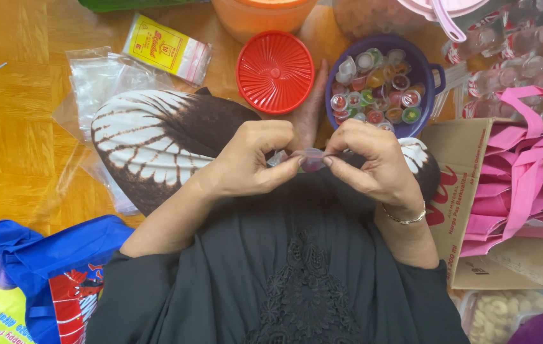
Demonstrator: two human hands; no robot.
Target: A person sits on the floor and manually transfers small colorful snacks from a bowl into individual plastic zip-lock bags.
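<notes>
Hands, left hand (252, 162) and right hand (373, 159), pinch one small jelly cup (311, 159) before a purple bowl (430, 70) and red lid (275, 72).

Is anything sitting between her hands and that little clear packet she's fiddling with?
Nothing visible. The left hand and right hand both pinch the small clear packet directly with their fingertips, over the lap, just short of the purple bowl of jelly cups.

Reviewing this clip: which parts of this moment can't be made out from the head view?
- Small clear packet: mostly covered by the left hand and right hand; contents unclear.
- Orange tub and pink-lidded container: cut off by the top edge.
- Cardboard box: inside hidden by pink bags.
- Purple bowl: lower cups hidden by those on top.
- Pale snacks: cut by the bottom edge.
</notes>
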